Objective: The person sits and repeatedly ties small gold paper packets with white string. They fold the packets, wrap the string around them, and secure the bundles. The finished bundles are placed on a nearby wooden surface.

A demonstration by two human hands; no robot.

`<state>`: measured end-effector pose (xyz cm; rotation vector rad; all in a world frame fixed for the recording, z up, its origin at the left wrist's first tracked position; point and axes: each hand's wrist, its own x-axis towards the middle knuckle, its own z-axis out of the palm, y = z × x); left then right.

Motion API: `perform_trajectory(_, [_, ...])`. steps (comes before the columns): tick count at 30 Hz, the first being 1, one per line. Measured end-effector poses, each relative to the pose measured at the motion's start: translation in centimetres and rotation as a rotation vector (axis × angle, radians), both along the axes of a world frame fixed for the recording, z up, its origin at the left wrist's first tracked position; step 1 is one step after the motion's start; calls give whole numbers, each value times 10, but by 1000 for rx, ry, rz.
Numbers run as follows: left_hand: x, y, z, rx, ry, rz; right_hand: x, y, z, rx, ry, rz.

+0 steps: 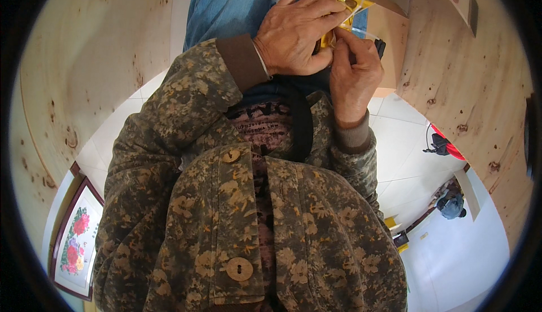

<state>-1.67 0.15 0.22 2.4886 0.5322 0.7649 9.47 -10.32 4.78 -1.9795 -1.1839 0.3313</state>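
Over my lap, my left hand (305, 27) is closed around a yellow object with clear plastic about it (360, 3); its exact kind is hard to make out. A ring shows on one left finger, and the plastic's thin edges stick out beyond the fingertips. Close beside it, my right hand (355, 77) has thumb and forefinger pinched together at the near side of the yellow object. What sits in that pinch is too small to name. A dark object (380, 48) shows just past the right knuckles. My jeans (228, 10) lie beneath the hands.
Pale wooden panels rise at the left (84, 58) and right (468, 86). Beyond my right hand stands a cardboard box (395, 44). Farther off are a red and black item (449, 147), another person (451, 204) and a framed flower picture (76, 244). White tiles (398, 137) cover the floor.
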Motion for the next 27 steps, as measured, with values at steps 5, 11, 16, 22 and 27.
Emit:
perform_trajectory(5, [9,-1,3,3,-43,77,1,2,-2,49,-51,3])
perform_trajectory(11, [15,-1,2,9,-124,141,0,2,-2,30,-55,3])
perform_trajectory(16, [15,0,6,-62,-56,128,-1,2,-2,14,-84,0])
perform_trajectory(22, [13,5,8,-15,-50,99,-2,0,-3,65,-54,6])
perform_trajectory(27, [14,3,7,-40,-80,117,-2,0,-5,54,-69,7])
